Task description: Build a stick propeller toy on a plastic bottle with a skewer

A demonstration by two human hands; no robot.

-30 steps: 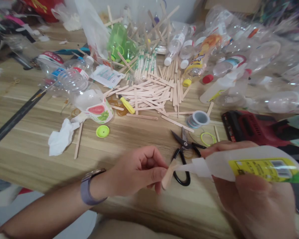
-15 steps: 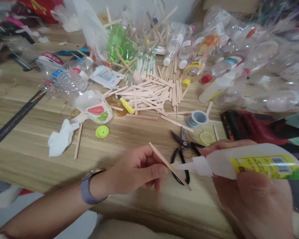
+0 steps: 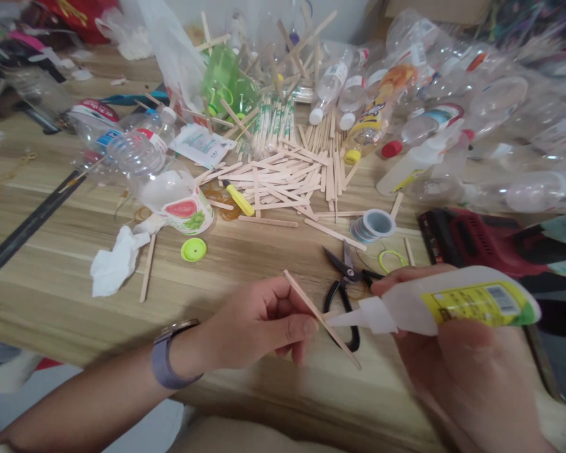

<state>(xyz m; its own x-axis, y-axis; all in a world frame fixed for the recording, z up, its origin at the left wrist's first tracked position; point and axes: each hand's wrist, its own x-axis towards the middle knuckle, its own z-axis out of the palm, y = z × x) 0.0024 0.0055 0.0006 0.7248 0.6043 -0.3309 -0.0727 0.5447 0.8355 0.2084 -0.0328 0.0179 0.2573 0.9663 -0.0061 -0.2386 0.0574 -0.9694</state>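
Observation:
Between the thumb and fingers of my left hand (image 3: pixel 273 321) a wooden craft stick (image 3: pixel 342 346) is pinched, slanting down to the right. A short piece of wood seems to stick out beside it at the nozzle. My right hand (image 3: pixel 466 365) is wrapped round a white glue bottle (image 3: pixel 419 299) with a yellow label, lying nearly level. Its narrow nozzle points left, with the tip at or very near the stick; I cannot tell whether they touch. Black-handled scissors (image 3: pixel 349 274) lie open on the table just behind the nozzle.
A heap of craft sticks (image 3: pixel 287 179) spreads across the middle, with a yellow marker (image 3: pixel 239 198) beside it. Nearby are a tape-like spool (image 3: pixel 377 225), a green cap (image 3: pixel 194 250) and crumpled tissue (image 3: pixel 117 261). Plastic bottles (image 3: pixel 481 113) crowd the right; a red-black power tool (image 3: pixel 485 242) sits nearer.
My right hand and the glue bottle have shifted slightly left, bringing the nozzle closer to the stick. My left hand stays almost still, still pinching the stick.

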